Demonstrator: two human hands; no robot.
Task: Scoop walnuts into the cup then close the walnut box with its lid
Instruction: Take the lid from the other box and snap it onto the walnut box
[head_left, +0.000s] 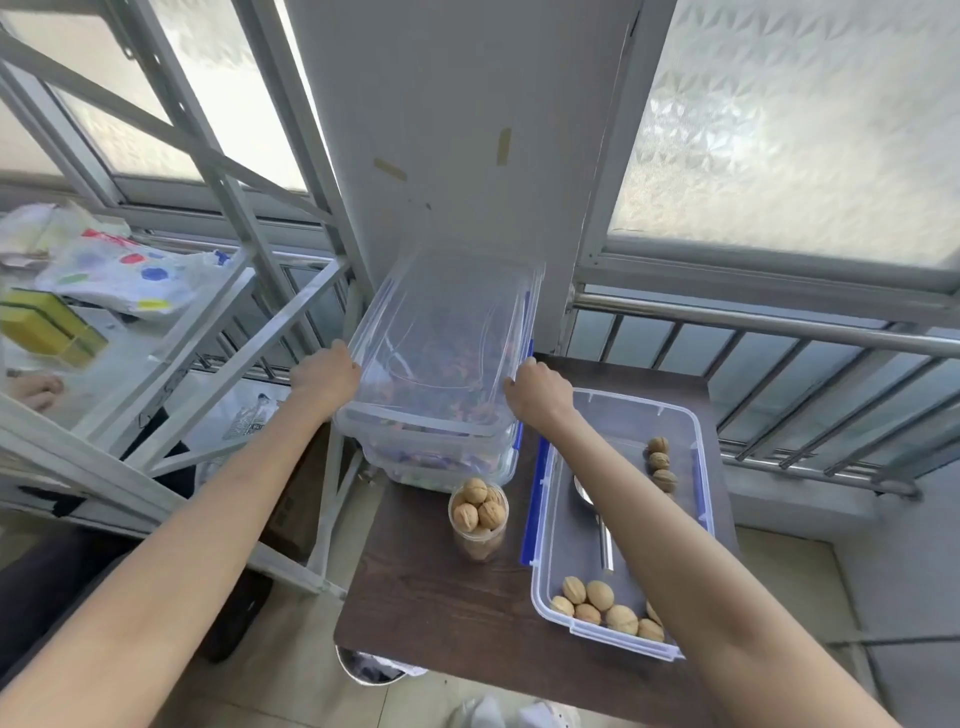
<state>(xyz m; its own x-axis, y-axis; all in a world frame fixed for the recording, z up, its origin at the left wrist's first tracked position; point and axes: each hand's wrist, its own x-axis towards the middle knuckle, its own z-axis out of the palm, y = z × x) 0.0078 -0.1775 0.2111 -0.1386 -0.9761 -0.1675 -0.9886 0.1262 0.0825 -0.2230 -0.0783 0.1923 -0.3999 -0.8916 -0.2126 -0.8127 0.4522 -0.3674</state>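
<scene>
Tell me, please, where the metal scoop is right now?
In the head view, the scoop lies inside the open walnut box on the table's right side, partly hidden under the right forearm, right of the walnut-filled cup.

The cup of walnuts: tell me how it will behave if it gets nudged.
The cup looks tall and narrow, with walnuts heaped above its rim, so it is probably top-heavy and apt to tip. The topmost nuts would likely roll off first. It seems to be thin clear plastic standing on the smooth dark table, so a light push may slide it.
</scene>
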